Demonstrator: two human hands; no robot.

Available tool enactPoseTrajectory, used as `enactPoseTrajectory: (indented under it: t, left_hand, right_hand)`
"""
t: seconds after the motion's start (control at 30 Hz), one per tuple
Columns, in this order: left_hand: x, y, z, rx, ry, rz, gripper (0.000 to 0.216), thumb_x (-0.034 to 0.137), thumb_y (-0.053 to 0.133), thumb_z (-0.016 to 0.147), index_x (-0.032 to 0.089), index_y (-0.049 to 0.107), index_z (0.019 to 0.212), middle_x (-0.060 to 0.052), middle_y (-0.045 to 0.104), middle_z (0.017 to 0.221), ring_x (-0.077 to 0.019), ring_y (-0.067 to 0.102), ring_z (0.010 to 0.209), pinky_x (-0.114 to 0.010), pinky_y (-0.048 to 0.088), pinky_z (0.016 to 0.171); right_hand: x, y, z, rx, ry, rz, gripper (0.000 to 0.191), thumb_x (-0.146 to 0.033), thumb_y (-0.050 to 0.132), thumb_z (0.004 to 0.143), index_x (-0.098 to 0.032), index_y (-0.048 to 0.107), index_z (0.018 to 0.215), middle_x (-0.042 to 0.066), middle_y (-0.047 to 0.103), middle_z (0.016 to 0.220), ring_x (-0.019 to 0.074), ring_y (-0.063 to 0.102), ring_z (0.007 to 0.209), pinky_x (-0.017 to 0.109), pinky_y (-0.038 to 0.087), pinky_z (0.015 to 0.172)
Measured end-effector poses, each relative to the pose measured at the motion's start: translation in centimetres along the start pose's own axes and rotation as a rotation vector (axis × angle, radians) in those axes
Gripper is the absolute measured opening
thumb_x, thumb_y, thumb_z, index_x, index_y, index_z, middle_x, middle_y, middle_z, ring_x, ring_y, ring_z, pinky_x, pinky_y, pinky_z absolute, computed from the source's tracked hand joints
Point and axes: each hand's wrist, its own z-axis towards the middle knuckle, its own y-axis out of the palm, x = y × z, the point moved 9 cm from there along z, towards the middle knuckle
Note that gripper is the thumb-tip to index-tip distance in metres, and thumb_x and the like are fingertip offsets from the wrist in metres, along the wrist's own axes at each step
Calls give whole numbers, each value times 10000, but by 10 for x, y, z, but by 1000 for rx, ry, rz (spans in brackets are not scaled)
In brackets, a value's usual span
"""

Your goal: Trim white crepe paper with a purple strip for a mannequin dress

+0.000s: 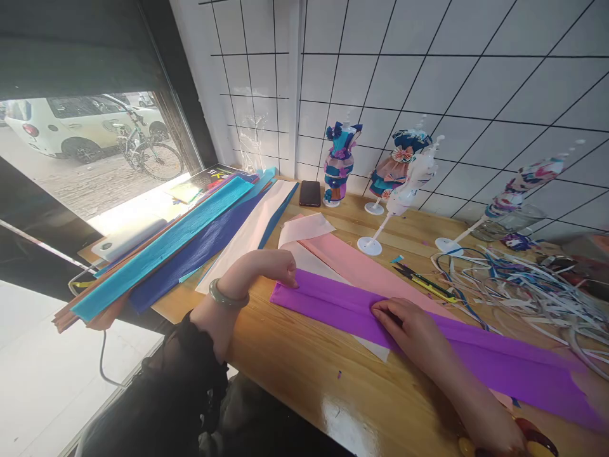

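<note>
Now, purple sheet: a long strip of purple crepe paper (428, 339) lies flat on the wooden bench (304, 374), running from centre toward 4 o'clock.
Left hand: the left hand (276, 266) rests knuckles-up at the strip's 10 o'clock end, fingers curled loosely, tips pressing the paper's edge, gripping nothing.
Right hand: the right hand (404, 327) lies flat mid-strip, fingers stretched toward 9 o'clock, pinning the fold.
Under it: pink paper (352, 260) and a white sheet (304, 228) lie beneath, toward 12 o'clock.
Left stack: teal paper (166, 247) and dark blue paper (200, 254) sit at 10 o'clock.
Tools: scissors (423, 282) lie at 2 o'clock, beside tangled paper strips (523, 292).
Back: a dressed doll stand (339, 162) and a phone (309, 193) at 12 o'clock.
</note>
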Motion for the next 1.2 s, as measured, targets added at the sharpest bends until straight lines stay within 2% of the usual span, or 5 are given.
enactPoseTrajectory:
  t: [0.23, 0.53, 0.77, 0.97, 1.2]
  left_hand:
    - [0, -5, -8, 14, -32, -25, 323, 315, 602, 665, 176, 372, 485, 48, 294, 500, -75, 229, 463, -258, 234, 460]
    - [-13, -3, -3, 12, -33, -42, 304, 377, 615, 645, 167, 436, 517, 42, 350, 506, -70, 268, 458, -245, 247, 452]
    - [-10, -3, -4, 3, -44, -51, 357, 381, 609, 633, 180, 362, 473, 41, 298, 498, -77, 233, 455, -264, 243, 461]
    - [0, -5, -6, 10, -18, -28, 378, 314, 594, 632, 184, 292, 446, 42, 234, 490, -77, 193, 461, -271, 208, 472]
    - [-5, -7, -4, 40, -31, -24, 336, 322, 584, 626, 185, 317, 476, 43, 246, 505, -83, 205, 475, -266, 197, 480]
  right_hand:
    - [-1, -2, 1, 7, 3, -11, 276, -357, 407, 889, -223, 647, 883, 57, 666, 930, 206, 597, 860, 366, 462, 780]
    - [-2, -5, 1, 39, -14, -6, 261, -360, 427, 875, -229, 653, 872, 51, 675, 902, 203, 612, 839, 359, 479, 764]
    - [-2, -4, 1, 28, -17, -5, 268, -356, 417, 881, -227, 652, 873, 59, 674, 917, 207, 611, 843, 368, 480, 769]
    - [-3, -6, 1, 51, -45, -13, 256, -341, 428, 879, -231, 659, 869, 66, 679, 910, 211, 613, 827, 372, 487, 753]
    - [-7, -6, 1, 35, -48, -27, 267, -329, 410, 894, -219, 652, 876, 65, 676, 906, 203, 608, 836, 359, 478, 767]
